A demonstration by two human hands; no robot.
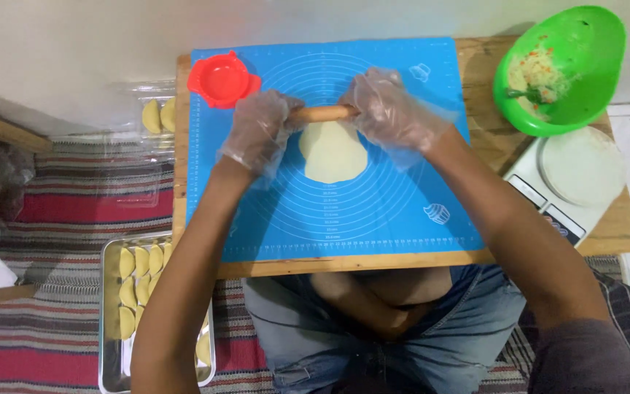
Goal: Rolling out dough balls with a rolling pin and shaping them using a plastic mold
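A flat, pale oval of dough point(332, 152) lies on a blue silicone baking mat point(373, 211) spread over a low wooden table point(614, 230). A wooden rolling pin point(324, 113) rests across the far edge of the dough. My left hand point(258, 133), in a clear plastic glove, grips the pin's left end. My right hand point(389, 114), gloved the same way, grips its right end. A red round dumpling press point(222, 79) sits on the mat's far left corner, just beyond my left hand.
A green bowl point(592, 51) of chopped filling with a spoon stands at the table's far right, a white kitchen scale point(574, 182) in front of it. On the striped rug to the left are a metal tray point(111, 343) of folded dumplings and a clear box point(147, 109) holding more.
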